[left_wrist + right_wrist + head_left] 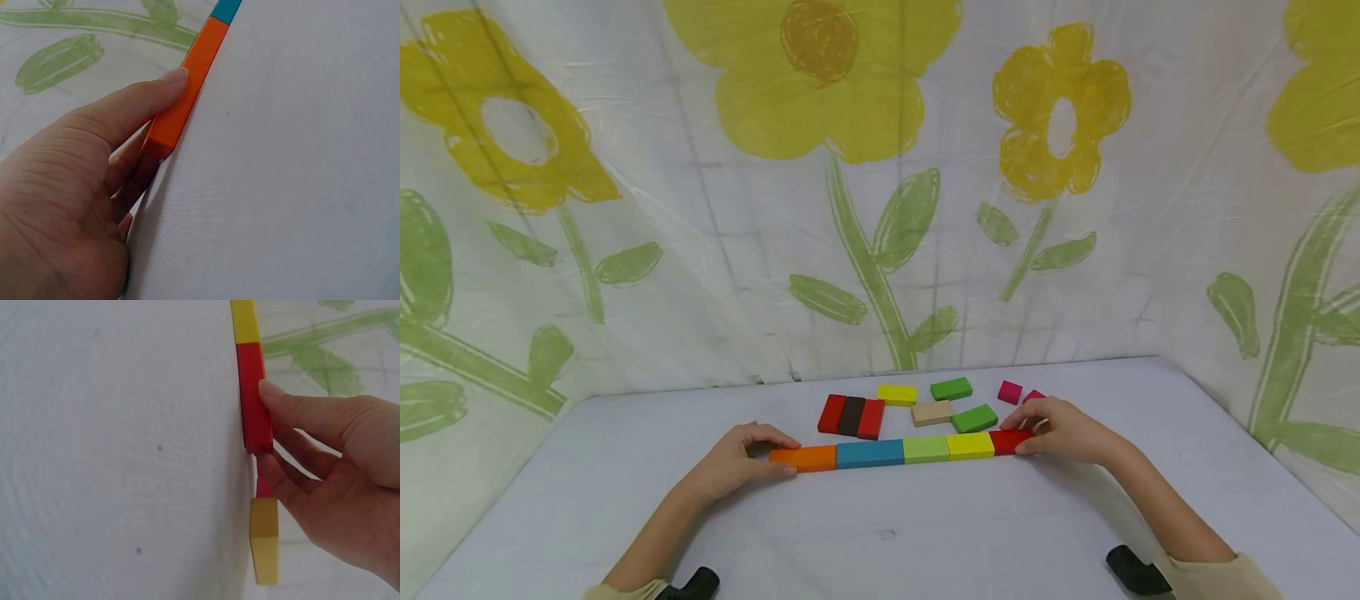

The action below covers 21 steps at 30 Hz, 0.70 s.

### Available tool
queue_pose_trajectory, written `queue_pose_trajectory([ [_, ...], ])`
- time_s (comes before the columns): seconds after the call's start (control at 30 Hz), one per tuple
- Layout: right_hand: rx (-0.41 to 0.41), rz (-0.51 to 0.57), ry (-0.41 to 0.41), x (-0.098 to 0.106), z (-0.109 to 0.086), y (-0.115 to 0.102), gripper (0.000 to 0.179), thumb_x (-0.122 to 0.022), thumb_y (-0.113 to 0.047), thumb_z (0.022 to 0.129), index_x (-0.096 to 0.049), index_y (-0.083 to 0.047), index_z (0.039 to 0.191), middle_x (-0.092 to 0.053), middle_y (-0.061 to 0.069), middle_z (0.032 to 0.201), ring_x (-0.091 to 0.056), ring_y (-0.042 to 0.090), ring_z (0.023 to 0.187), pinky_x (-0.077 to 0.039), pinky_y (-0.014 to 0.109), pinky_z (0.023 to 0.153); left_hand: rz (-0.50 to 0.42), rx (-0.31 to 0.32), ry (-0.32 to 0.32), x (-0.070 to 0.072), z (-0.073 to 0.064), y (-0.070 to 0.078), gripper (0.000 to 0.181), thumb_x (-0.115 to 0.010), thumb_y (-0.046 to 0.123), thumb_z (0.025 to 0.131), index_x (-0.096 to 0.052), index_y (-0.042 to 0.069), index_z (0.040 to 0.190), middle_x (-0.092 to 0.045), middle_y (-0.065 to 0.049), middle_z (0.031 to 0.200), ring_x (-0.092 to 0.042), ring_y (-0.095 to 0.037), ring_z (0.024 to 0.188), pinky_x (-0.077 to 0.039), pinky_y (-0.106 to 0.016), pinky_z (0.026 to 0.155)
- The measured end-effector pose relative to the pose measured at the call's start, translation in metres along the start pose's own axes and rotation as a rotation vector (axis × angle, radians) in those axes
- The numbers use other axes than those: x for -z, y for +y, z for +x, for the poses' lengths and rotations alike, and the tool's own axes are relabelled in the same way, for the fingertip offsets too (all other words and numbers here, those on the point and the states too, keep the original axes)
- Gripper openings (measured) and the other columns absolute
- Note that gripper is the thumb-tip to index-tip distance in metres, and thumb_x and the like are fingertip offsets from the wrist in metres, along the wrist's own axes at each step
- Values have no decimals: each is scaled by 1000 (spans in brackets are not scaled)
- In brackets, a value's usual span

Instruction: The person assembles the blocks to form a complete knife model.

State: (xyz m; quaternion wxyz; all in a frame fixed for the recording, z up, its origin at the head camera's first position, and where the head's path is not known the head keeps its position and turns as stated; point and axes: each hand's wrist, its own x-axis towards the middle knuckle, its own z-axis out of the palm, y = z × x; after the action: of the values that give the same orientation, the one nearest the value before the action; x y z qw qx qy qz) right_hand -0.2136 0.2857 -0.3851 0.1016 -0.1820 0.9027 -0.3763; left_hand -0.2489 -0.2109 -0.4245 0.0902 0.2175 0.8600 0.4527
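A straight row of blocks lies across the white table: an orange block (pixel 805 457), a blue block (pixel 870 453), a light green block (pixel 927 450), a yellow block (pixel 971 447) and a red block (pixel 1009 442). My left hand (pixel 733 462) pinches the orange block at the row's left end, thumb on the near side and fingers behind. At the other end, my right hand (pixel 1067 429) holds the red block between thumb and fingers, covering its outer end in the head view. The right wrist view shows that end and the thumb along its side.
Behind the row lie two red blocks with a dark block (pixel 852 416) between them, another yellow block (pixel 897 395), green blocks (pixel 951 388), a beige block (pixel 932 412) and magenta blocks (pixel 1010 392). A tan block (pixel 264 540) shows beyond the right hand. A flowered curtain (pixel 760 250) hangs behind.
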Motion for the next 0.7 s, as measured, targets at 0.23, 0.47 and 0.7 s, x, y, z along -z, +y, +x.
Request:
queue_pose_trajectory([
  [0.23,-15,18,0,1,-1,0,28,-79,-5,92,-74,0,119,-68,11,114,-59,24,103,-56,22,79,5,5,3,-1,0,0,29,-85,21,88,-80,10,114,-74,-5,111,-58,-25,108,-47,-43,95],
  [0.47,-9,23,-6,1,-1,2,27,-78,-5,92,-74,0,119,-68,11,114,-59,23,103,-57,21,79,5,16,8,-1,0,0,29,-85,20,87,-81,11,114,-74,-4,111,-57,-26,109,-47,-44,95],
  [0.7,4,29,-13,1,0,1,28,-78,-5,92,-73,2,119,-68,12,113,-59,24,102,-56,21,78,3,22,15,0,0,0,28,-85,20,87,-81,11,113,-74,-4,110,-57,-26,109,-46,-44,96],
])
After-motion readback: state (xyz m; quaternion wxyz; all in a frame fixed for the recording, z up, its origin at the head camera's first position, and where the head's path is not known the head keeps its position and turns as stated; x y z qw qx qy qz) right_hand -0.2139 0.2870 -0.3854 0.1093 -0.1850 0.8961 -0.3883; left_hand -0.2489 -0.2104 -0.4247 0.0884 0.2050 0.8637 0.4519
